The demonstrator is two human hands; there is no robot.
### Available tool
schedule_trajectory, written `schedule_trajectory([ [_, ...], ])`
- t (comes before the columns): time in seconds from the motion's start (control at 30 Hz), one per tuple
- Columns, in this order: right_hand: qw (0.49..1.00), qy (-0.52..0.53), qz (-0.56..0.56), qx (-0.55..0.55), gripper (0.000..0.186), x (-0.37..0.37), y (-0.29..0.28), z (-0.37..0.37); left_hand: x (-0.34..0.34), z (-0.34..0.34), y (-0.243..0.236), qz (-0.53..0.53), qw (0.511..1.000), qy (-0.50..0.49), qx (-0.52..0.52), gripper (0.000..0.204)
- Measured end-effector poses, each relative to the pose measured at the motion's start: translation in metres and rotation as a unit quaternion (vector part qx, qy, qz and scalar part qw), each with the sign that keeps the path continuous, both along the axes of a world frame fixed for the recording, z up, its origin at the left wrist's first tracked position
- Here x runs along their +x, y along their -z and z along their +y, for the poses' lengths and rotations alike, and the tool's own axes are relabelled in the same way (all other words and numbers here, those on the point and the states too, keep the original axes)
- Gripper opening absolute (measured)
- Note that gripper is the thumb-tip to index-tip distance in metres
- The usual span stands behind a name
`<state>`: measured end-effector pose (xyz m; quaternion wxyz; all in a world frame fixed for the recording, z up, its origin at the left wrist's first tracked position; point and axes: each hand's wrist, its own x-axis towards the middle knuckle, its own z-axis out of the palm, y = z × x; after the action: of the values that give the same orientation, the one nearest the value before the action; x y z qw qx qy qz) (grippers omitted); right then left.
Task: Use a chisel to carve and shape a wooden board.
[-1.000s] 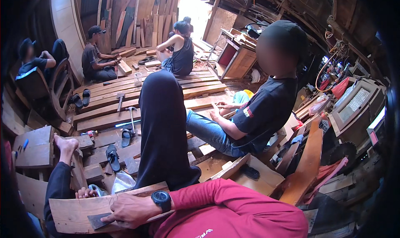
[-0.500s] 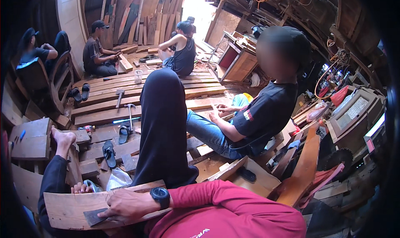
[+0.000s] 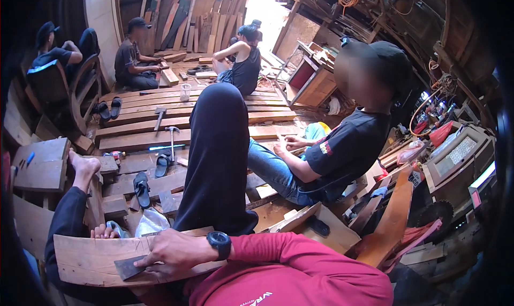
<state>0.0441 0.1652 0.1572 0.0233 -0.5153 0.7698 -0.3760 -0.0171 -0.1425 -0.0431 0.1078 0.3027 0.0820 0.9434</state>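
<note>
At the lower left of the frame, the board [image 3: 91, 258] is steadied by left fingers [image 3: 104, 232] curled over its far edge, while the dark pad [image 3: 128, 267], probably sandpaper, is pinched under the right hand [image 3: 171, 251] and should be kept flat.

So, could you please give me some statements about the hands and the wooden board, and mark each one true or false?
1. The right hand presses a dark flat piece onto the wooden board. True.
2. The left hand lies flat in the middle of the board. False: its fingers curl over the board's far edge.
3. A black wristwatch sits on the right wrist. True.
4. The right arm has a blue sleeve. False: the sleeve is red.
5. A hammer lies on the planks beyond. True.
</note>
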Motion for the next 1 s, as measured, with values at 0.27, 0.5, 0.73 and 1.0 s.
schedule_trajectory([
  [0.27,0.998,0.003,0.026,-0.060,0.040,0.010,0.018,-0.022,0.002,-0.002,-0.002,-0.001,1.000,0.020,-0.006,0.040],
  [0.5,0.999,0.033,0.007,0.008,0.038,0.004,0.012,0.015,-0.003,0.014,-0.010,-0.035,0.999,0.010,0.012,0.045],
  [0.73,0.997,0.036,0.067,-0.023,0.039,0.011,0.015,-0.019,0.003,0.002,-0.009,-0.002,1.000,0.004,-0.017,0.044],
  [1.0,0.997,0.049,-0.047,-0.037,0.034,0.005,-0.003,0.024,0.010,0.013,-0.002,-0.070,0.997,0.007,0.033,0.031],
])
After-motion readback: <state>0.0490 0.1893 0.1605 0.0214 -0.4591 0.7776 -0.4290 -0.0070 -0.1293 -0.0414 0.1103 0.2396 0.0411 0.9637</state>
